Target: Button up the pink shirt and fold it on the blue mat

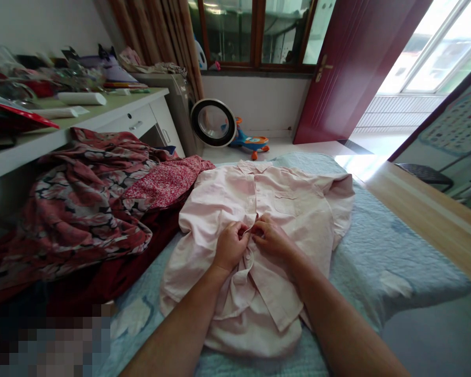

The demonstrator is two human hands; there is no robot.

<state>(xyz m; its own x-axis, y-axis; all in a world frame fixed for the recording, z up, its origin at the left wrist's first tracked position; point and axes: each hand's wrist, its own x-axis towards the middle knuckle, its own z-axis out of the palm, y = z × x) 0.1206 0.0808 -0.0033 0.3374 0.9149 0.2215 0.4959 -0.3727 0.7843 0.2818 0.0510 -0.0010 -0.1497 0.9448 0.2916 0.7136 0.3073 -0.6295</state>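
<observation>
A pale pink button-up shirt [215,199] lies face up on the bed, its collar pointing away from me and its front edges parted near the hem. My left hand [233,243] pinches the edge of the front placket at mid-length. Close against it, my right hand [270,235] grips the other front edge with thumb and fingers. Between the fingertips the fabric is drawn up a little; any button there is hidden. Above the hands the upper placket lies closed, with small buttons showing. A chest pocket sits on the right side.
A light blue quilt [376,251] covers the bed. Red floral clothes [89,183] are heaped at the left, beside a cluttered desk [156,95]. Past the bed are a washing machine's open round door [214,122], an orange and blue ride-on toy [251,141] and a dark red door [337,68].
</observation>
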